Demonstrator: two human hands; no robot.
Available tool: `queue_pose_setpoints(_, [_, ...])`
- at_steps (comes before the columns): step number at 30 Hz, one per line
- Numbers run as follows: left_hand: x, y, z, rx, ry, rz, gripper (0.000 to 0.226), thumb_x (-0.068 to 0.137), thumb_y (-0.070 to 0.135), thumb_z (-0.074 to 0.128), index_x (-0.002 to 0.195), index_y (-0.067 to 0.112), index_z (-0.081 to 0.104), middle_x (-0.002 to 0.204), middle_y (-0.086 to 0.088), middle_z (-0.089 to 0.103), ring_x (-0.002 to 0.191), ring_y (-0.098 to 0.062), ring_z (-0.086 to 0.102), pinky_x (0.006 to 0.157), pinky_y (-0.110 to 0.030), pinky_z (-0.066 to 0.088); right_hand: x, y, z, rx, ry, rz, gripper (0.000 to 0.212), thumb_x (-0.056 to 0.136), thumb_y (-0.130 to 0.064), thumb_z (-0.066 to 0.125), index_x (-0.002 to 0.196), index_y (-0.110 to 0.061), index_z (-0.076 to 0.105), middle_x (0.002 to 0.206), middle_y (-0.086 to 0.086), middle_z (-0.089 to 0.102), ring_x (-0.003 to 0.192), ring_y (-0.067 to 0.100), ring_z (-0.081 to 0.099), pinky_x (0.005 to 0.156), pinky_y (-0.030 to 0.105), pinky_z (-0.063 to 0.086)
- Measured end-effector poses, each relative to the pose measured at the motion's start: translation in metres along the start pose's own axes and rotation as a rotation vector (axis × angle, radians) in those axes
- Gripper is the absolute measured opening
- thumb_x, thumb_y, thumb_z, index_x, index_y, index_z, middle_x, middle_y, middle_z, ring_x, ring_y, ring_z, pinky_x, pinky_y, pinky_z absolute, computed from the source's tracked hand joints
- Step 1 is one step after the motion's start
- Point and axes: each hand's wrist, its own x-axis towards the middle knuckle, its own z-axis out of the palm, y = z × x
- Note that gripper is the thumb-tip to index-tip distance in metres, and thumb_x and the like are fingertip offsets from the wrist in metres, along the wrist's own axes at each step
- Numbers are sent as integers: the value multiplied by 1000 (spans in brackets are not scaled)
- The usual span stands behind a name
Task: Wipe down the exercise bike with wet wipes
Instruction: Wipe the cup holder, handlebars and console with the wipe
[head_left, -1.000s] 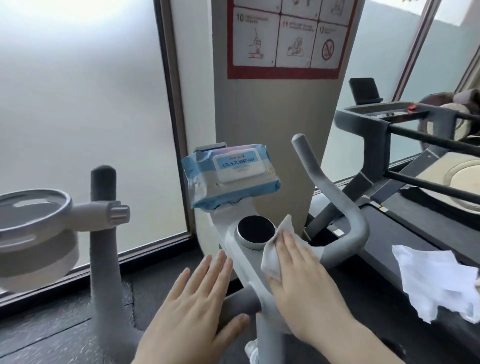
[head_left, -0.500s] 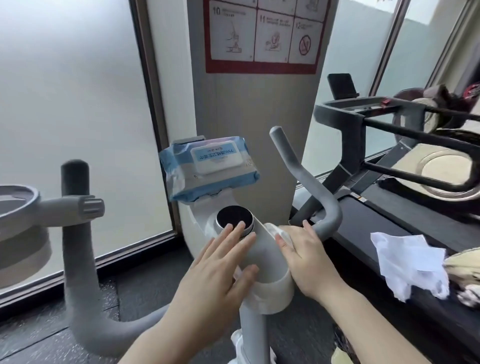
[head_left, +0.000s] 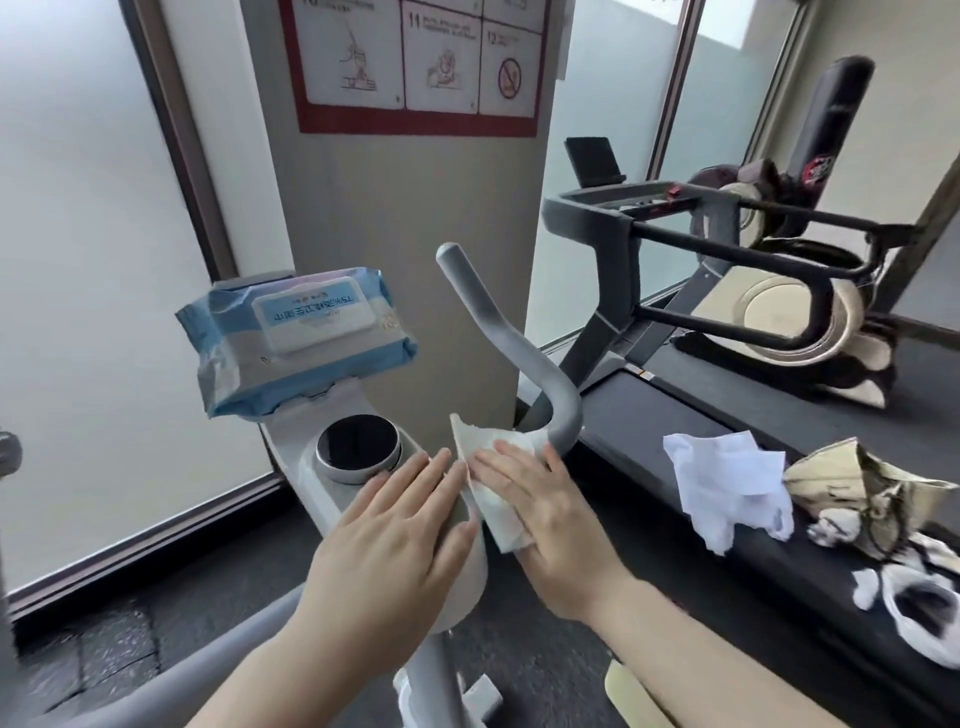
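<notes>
While the right hand (head_left: 550, 509) presses the wipe (head_left: 493, 488) flat on the bike (head_left: 332, 499) and the left hand (head_left: 395, 540) rests with straight fingers, a hard push may shake the pack (head_left: 301, 338) off its perch.

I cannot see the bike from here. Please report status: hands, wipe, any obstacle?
Left hand flat on bike column. Right hand presses wet wipe against it. Wipes pack sits above the knob, clear of hands.

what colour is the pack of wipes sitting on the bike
The pack of wipes is light blue with a white flip lid, seen in the head view.
</notes>
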Motion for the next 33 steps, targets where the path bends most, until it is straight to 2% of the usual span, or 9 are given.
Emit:
queue_pose_setpoints(5, [-1, 3, 4, 25, 36, -31, 55, 95, 47, 31, 137, 20, 55, 142, 3, 52, 131, -13, 50, 104, -29, 27, 26, 37, -16, -10, 139, 322, 49, 90, -30, 26, 121, -15, 60, 130, 3, 56, 134, 17, 39, 120, 39, 13])
queue_pose_setpoints(11, [-1, 8, 4, 6, 57, -105, 61, 92, 52, 34, 137, 17, 56, 141, 4, 54, 131, -11, 50, 107, -26, 24, 7, 1, -4, 114, 1, -73, 45, 97, -26, 37, 140, -21, 47, 142, -10, 48, 140, 9, 32, 119, 39, 16])
queue_pose_setpoints(15, [0, 14, -3, -6, 35, -162, 65, 91, 56, 26, 142, 24, 48, 148, 9, 44, 138, -7, 40, 111, -22, 15, 23, 44, -12, 169, 194, 252, 50, 92, -26, 25, 131, -19, 57, 137, -7, 53, 138, 5, 31, 116, 50, 20])
queue_pose_setpoints(17, [-5, 15, -4, -13, 60, -177, 70, 90, 61, 18, 147, 27, 39, 153, 12, 34, 143, -6, 30, 113, -21, 7, 27, 30, -6, 134, 222, 284, 49, 92, -28, 25, 124, -19, 61, 132, -7, 58, 136, 6, 32, 116, 51, 20])
queue_pose_setpoints(22, [-46, -6, -7, 25, 9, -233, 66, 94, 66, 24, 141, 27, 49, 146, 10, 47, 137, -7, 35, 107, -27, 24, 11, -43, -12, 304, -30, 119, 57, 88, -30, 27, 144, -30, 40, 149, -25, 32, 140, -12, 12, 117, 17, -2])
queue_pose_setpoints(24, [-64, -23, -13, 29, -31, -311, 70, 92, 69, 18, 143, 31, 45, 147, 12, 46, 137, -4, 30, 106, -26, 25, 12, -68, -14, 321, -127, 79, 59, 88, -32, 26, 146, -31, 35, 150, -28, 24, 140, -13, 9, 115, 13, -5])
queue_pose_setpoints(27, [-78, -44, -19, 34, -41, -415, 94, 71, 76, -16, 151, 43, 20, 156, 23, 23, 144, 0, 21, 112, -24, 24, 18, -112, 0, 47, -232, -61, 64, 78, -37, 31, 135, -22, 56, 141, -11, 51, 133, 7, 44, 112, 27, 34])
queue_pose_setpoints(29, [-79, -45, -21, 20, -58, -436, 94, 65, 70, -21, 150, 48, 13, 152, 30, 26, 137, 2, 33, 101, -22, 33, 23, -121, 10, -27, -229, -117, 63, 69, -33, 34, 123, -22, 66, 130, -9, 62, 124, 10, 55, 101, 28, 46])
queue_pose_setpoints(33, [-79, -38, -27, 32, 2, -461, 93, 67, 69, -17, 144, 46, 30, 144, 32, 38, 132, 4, 40, 96, -21, 35, 28, -83, -16, 83, -277, -61, 61, 85, -20, 40, 145, -34, 40, 150, -27, 30, 140, -7, 22, 114, 12, 6])
